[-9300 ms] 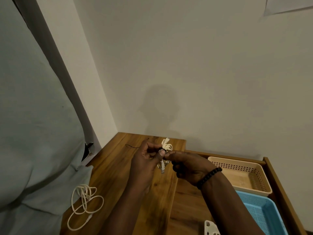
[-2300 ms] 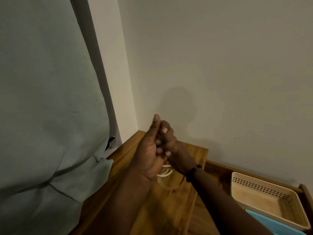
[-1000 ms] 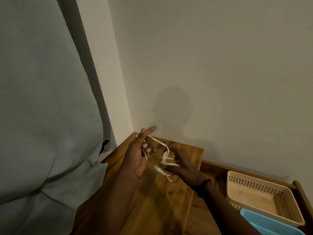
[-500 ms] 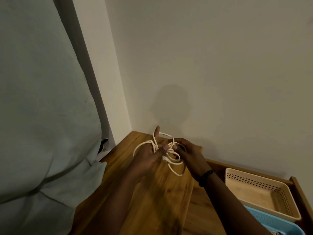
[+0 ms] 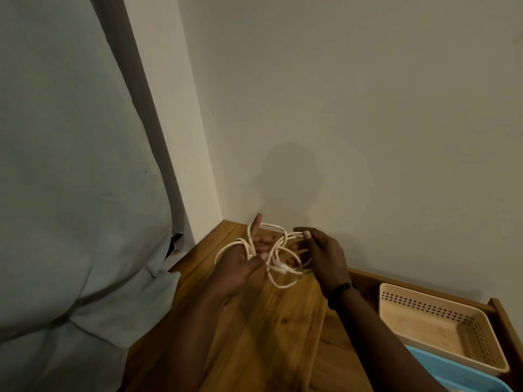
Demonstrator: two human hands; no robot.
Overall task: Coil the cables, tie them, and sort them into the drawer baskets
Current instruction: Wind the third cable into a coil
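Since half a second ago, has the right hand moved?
Yes. The right hand has drawn right, away from the left hand, toward the beige basket, stretching the cable.

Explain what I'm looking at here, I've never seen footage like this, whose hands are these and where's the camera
The camera is worn on a person's head and looks down at their own two bare hands; no machine is involved. The left hand has loops of a cream cable wound around its fingers, and the right hand pinches another part of the same cable, so both are coiling it above a wooden tabletop. To the right sit a beige basket, which looks empty, and the corner of a blue basket. Pale fabric hangs on the left, a plain wall behind.
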